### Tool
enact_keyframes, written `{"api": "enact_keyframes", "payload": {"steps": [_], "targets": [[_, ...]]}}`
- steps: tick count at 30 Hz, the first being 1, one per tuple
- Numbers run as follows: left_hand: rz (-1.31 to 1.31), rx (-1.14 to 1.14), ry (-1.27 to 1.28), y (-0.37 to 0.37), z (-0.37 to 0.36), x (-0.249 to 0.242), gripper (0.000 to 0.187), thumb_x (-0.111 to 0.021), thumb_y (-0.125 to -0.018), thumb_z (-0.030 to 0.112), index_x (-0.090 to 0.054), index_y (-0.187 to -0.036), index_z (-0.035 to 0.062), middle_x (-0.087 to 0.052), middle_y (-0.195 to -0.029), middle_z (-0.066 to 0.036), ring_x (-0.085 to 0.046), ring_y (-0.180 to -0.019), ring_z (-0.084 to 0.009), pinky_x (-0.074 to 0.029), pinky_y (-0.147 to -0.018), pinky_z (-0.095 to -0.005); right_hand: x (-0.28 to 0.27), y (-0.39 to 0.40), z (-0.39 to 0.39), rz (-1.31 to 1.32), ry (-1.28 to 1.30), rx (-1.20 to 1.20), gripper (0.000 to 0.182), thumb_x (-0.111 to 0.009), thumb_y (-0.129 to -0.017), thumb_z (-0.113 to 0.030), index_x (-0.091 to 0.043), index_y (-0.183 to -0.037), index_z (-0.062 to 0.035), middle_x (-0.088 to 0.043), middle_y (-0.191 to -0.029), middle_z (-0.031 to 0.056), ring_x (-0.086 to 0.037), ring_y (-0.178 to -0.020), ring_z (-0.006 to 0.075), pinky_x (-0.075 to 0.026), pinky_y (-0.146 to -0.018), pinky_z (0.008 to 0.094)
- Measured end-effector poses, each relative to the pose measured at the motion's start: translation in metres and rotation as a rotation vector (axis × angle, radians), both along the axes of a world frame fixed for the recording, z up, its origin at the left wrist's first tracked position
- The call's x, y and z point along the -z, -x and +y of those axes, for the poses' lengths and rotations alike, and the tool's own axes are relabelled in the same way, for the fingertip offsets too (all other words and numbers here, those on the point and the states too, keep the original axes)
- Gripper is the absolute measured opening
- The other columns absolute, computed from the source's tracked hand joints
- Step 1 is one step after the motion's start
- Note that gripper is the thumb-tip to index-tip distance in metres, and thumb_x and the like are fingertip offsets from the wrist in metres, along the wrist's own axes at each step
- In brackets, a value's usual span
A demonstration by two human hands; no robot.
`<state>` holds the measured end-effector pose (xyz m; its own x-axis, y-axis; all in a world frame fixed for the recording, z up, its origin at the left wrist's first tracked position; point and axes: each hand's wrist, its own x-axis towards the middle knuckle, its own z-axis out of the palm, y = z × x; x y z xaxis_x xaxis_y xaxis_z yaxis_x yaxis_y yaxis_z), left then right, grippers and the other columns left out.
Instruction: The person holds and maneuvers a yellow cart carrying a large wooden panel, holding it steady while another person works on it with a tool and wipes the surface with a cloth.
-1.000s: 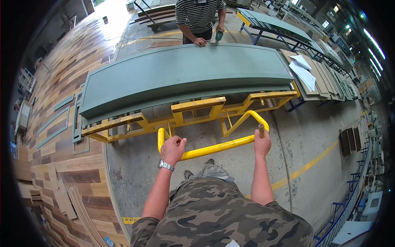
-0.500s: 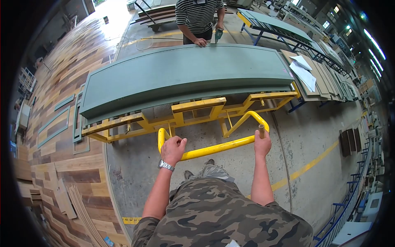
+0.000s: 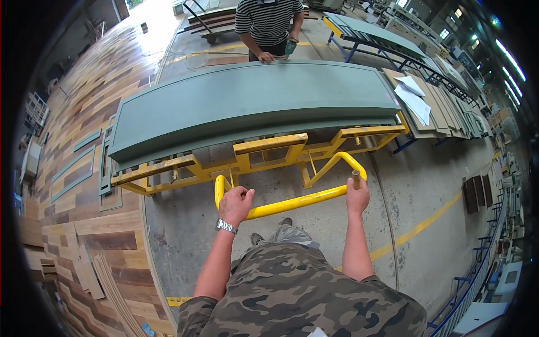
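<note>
A yellow tubular handlebar [image 3: 297, 203] juts toward me from a yellow trolley frame [image 3: 270, 144]. My left hand [image 3: 236, 205], with a metal watch at the wrist, is closed over the handlebar's left corner, fingers curled. At the right corner, my right hand [image 3: 357, 197] is wrapped round a short tan rod [image 3: 356, 178] whose end sticks up above the fist, close against the handlebar. A long grey-green panel stack [image 3: 258, 92] lies across the trolley frame.
Across the panels a co-worker in a striped top [image 3: 268, 22] holds a green power tool [image 3: 290, 47] at the far edge. White papers [image 3: 414, 101] lie on boards at right. Wood-patterned flooring [image 3: 101, 112] and thin green frames [image 3: 73, 171] are at left.
The co-worker's hands and power tool have shifted left along the panel's far edge. My hands, the handlebar and the trolley look nearly unchanged.
</note>
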<state>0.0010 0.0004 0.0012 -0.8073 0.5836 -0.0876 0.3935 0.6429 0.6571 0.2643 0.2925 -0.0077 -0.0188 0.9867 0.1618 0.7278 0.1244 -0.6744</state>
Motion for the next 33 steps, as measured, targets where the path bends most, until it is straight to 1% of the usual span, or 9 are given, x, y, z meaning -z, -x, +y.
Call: {"api": "enact_keyframes", "payload": {"steps": [10,33], "targets": [[0.002,0.003,-0.006,0.0,0.0002,0.0,0.037,-0.072,-0.097,0.042,-0.078,-0.089,0.0067,-0.076,-0.084,-0.012,-0.073,-0.085,-0.0338,-0.056,-0.077,-0.0474,0.0045,-0.0017,0.0025,-0.003,-0.001,-0.003,0.039,-0.077,-0.093,-0.041,-0.077,-0.119,-0.0132,-0.08,-0.1,0.0138,-0.076,-0.096,0.0366,-0.058,-0.087,0.0458],[0.0,-0.001,-0.003,-0.0003,0.0007,0.0002,0.035,-0.073,-0.097,0.041,-0.078,-0.09,0.0069,-0.076,-0.085,-0.012,-0.073,-0.085,-0.0339,-0.056,-0.077,-0.0473,0.0032,-0.0011,0.0022,0.002,-0.013,-0.009,0.038,-0.076,-0.093,-0.04,-0.077,-0.119,-0.0122,-0.08,-0.102,0.015,-0.076,-0.098,0.0376,-0.058,-0.089,0.0463]]}}
